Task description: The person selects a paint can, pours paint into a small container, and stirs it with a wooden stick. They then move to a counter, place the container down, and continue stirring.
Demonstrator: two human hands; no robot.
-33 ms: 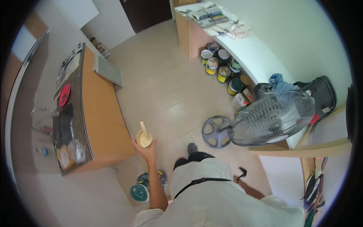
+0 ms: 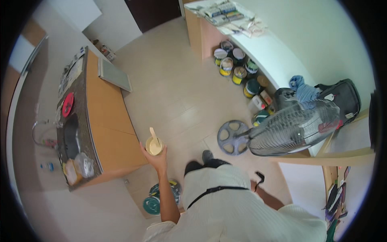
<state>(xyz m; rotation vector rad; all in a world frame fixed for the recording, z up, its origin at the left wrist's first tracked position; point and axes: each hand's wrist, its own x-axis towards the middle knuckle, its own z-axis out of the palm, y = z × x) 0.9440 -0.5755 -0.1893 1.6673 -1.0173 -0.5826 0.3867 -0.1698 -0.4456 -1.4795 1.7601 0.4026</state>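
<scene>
Rnd cream cup (image 2: pixel 153 149), pale stick (image 2: pixel 152 133) inside, L hand (image 2: pixel 159 161) gripping cup, R hand (image 2: pixel 254 186) unclear

Open floor (image 2: pixel 169 84) ahead (fan (image 2: pixel 292 129) at right)

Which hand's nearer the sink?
Left. The left hand, holding a cup, is right of the sink, beyond the cabinet front; the partly hidden right hand is farther right, beside the shirt.
</scene>
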